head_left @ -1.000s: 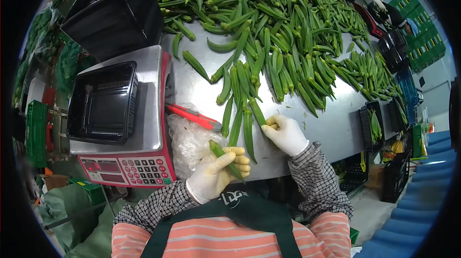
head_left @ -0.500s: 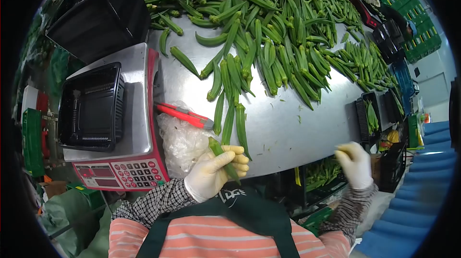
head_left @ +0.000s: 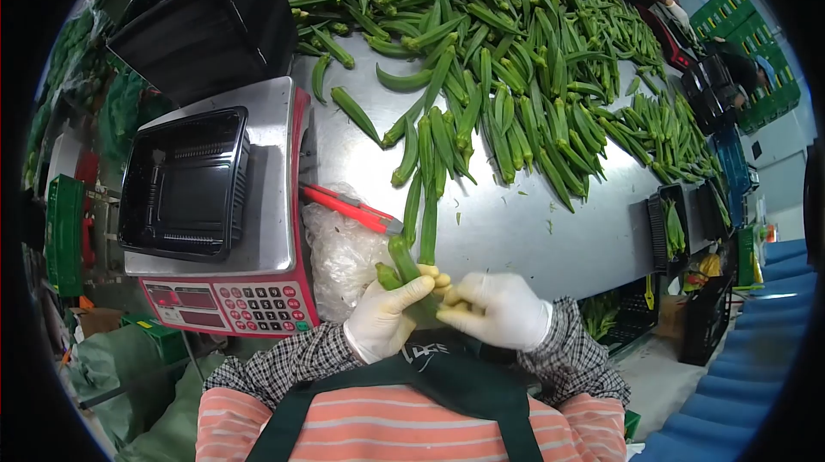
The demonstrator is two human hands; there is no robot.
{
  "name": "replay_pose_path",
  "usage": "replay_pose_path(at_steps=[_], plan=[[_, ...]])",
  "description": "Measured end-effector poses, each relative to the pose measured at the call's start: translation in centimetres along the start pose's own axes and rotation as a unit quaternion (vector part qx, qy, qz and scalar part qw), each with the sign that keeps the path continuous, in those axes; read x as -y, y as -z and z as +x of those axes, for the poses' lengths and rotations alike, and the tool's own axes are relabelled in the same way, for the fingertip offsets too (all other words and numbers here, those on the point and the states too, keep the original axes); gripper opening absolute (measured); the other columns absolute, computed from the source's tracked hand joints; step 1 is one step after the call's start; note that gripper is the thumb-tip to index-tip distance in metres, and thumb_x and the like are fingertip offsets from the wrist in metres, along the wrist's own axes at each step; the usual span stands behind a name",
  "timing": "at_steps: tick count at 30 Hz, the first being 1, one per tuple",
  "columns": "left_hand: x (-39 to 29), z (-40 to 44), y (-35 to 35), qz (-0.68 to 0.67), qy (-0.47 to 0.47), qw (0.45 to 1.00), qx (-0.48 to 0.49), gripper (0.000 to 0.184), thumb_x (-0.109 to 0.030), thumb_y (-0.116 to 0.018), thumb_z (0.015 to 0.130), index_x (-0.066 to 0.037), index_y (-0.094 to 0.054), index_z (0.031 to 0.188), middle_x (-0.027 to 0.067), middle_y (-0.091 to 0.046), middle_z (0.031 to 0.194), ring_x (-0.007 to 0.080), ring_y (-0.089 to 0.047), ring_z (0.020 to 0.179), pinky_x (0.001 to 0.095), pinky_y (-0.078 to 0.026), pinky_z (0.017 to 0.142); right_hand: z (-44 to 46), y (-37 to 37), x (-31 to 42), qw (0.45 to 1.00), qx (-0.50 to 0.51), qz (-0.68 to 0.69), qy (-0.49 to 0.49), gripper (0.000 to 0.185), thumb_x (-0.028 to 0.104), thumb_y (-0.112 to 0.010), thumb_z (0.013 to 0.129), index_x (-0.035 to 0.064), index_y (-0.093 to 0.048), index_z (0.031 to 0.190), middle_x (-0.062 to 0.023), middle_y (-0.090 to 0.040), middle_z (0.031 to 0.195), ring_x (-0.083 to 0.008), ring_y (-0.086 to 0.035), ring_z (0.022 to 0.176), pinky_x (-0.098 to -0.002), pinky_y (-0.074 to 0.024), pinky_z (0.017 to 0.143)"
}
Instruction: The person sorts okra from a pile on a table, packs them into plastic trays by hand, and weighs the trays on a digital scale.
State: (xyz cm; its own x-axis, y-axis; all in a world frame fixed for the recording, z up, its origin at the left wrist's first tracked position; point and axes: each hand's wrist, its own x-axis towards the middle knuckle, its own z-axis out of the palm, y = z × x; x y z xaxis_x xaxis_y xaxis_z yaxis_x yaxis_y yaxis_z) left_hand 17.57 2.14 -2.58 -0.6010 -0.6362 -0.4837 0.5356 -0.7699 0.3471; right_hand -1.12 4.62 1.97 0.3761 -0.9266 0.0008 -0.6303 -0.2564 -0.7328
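Observation:
Two okra pods [head_left: 402,257] stick up side by side from my left hand [head_left: 382,314], which is closed around them with the thumb across. My right hand [head_left: 503,312] is close beside it, its fingers pressed together at the lower part of the pods. Whether those fingertips hold anything is hidden. Both hands wear pale gloves. Just beyond them, a few loose pods [head_left: 428,220] lie on the metal table, reaching toward the large okra pile [head_left: 507,58]. A red cutter knife [head_left: 354,208] rests on a clear plastic bag [head_left: 339,256] left of my hands.
On the left, a black tray [head_left: 185,183] sits on a scale [head_left: 271,131]; stacked black trays [head_left: 206,19] stand behind it. At right is a tray holding okra [head_left: 674,226]. Another person's gloved hand [head_left: 679,13] shows at the far right, near green crates [head_left: 756,75].
My right hand has moved left from the table's right side to meet my left hand. My left hand now holds two okra pods instead of one. A nearby loose pod has left the table.

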Motion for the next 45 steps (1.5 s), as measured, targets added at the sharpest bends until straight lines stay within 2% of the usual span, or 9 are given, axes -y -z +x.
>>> replay_pose_path(at_steps=[2,6,12,18,20,27,36,42,45], plan=[[0.2,-0.3,0.8,-0.004,-0.020,1.000,-0.001,0.027,-0.007,-0.059,0.088,-0.001,-0.052,0.113,0.0138,-0.060,0.102,0.0262,-0.061,0.093,0.0414,-0.049,0.085,1.8,-0.3,-2.3,0.984,-0.156,-0.084,0.030,0.006,0.008,-0.068,0.075,0.0062,-0.064,0.080,-0.0097,-0.060,0.072,-0.0252,-0.057,0.056,-0.0319,-0.0480,0.054],[-0.2,-1.0,0.2,0.028,-0.027,0.999,-0.015,0.028,-0.005,-0.059,0.087,0.000,-0.051,0.114,0.0141,-0.061,0.099,0.0264,-0.061,0.092,0.0409,-0.049,0.086,6.5,-1.7,-3.7,0.932,-0.082,-0.333,0.117,0.020,0.006,-0.062,0.072,0.0094,-0.061,0.092,-0.0099,-0.059,0.095,-0.0260,-0.058,0.083,-0.0363,-0.0476,0.068],[-0.3,-0.9,0.1,0.052,-0.048,0.997,-0.002,0.035,-0.006,-0.062,0.085,0.000,-0.049,0.117,0.0141,-0.061,0.102,0.0252,-0.060,0.094,0.0405,-0.049,0.086,4.4,1.6,-4.4,0.949,-0.099,-0.298,0.043,0.024,0.008,-0.064,0.070,0.0072,-0.059,0.093,-0.0117,-0.060,0.101,-0.0278,-0.057,0.084,-0.0366,-0.0472,0.071],[0.1,0.6,-0.6,0.014,-0.092,0.995,0.026,0.035,-0.008,-0.062,0.085,-0.001,-0.048,0.118,0.0119,-0.061,0.102,0.0247,-0.060,0.095,0.0410,-0.047,0.088,3.5,1.7,1.5,0.999,-0.035,0.019,0.029,0.020,0.019,-0.067,0.079,0.0060,-0.063,0.094,-0.0120,-0.061,0.074,-0.0305,-0.061,0.068,-0.0383,-0.0496,0.062],[0.1,0.5,0.5,-0.021,-0.053,0.998,0.035,0.035,-0.008,-0.061,0.085,-0.002,-0.048,0.117,0.0114,-0.061,0.100,0.0260,-0.060,0.094,0.0419,-0.047,0.088,6.0,1.4,-2.2,0.972,-0.191,-0.113,0.074,0.023,0.011,-0.069,0.076,0.0051,-0.064,0.098,-0.0109,-0.062,0.079,-0.0266,-0.060,0.066,-0.0329,-0.0488,0.060],[-0.9,-0.2,-0.1,-0.026,-0.029,0.999,0.036,0.044,-0.004,-0.057,0.083,-0.002,-0.042,0.124,0.0145,-0.058,0.105,0.0280,-0.059,0.098,0.0432,-0.047,0.091,10.5,0.5,-6.6,0.912,-0.181,-0.368,0.012,0.027,0.014,-0.061,0.078,0.0057,-0.061,0.103,-0.0117,-0.060,0.099,-0.0300,-0.058,0.087,-0.0386,-0.0478,0.075],[-0.7,0.4,-0.7,-0.035,-0.008,0.998,0.054,0.048,-0.007,-0.058,0.083,-0.002,-0.041,0.127,0.0154,-0.057,0.111,0.0287,-0.057,0.103,0.0454,-0.045,0.094,1.2,3.1,-6.0,0.926,-0.317,0.142,-0.146,0.018,-0.007,-0.054,0.078,0.0032,-0.063,0.090,-0.0106,-0.061,0.088,-0.0217,-0.059,0.084,-0.0294,-0.0470,0.079],[0.2,0.7,-0.2,-0.011,-0.040,0.999,0.017,0.041,-0.007,-0.059,0.086,-0.003,-0.043,0.124,0.0112,-0.059,0.106,0.0261,-0.058,0.101,0.0416,-0.047,0.091,0.5,0.8,0.0,0.993,-0.053,0.042,0.100,0.019,0.000,-0.061,0.076,0.0076,-0.065,0.093,-0.0118,-0.062,0.095,-0.0293,-0.060,0.089,-0.0352,-0.0500,0.078],[0.0,0.5,0.1,-0.025,-0.007,0.999,0.035,0.041,-0.005,-0.058,0.085,-0.002,-0.043,0.123,0.0122,-0.059,0.104,0.0271,-0.060,0.096,0.0424,-0.048,0.090,1.7,2.5,-4.2,0.967,-0.228,-0.093,0.060,0.020,-0.002,-0.058,0.075,0.0057,-0.063,0.093,-0.0120,-0.062,0.091,-0.0289,-0.061,0.083,-0.0365,-0.0507,0.072]])
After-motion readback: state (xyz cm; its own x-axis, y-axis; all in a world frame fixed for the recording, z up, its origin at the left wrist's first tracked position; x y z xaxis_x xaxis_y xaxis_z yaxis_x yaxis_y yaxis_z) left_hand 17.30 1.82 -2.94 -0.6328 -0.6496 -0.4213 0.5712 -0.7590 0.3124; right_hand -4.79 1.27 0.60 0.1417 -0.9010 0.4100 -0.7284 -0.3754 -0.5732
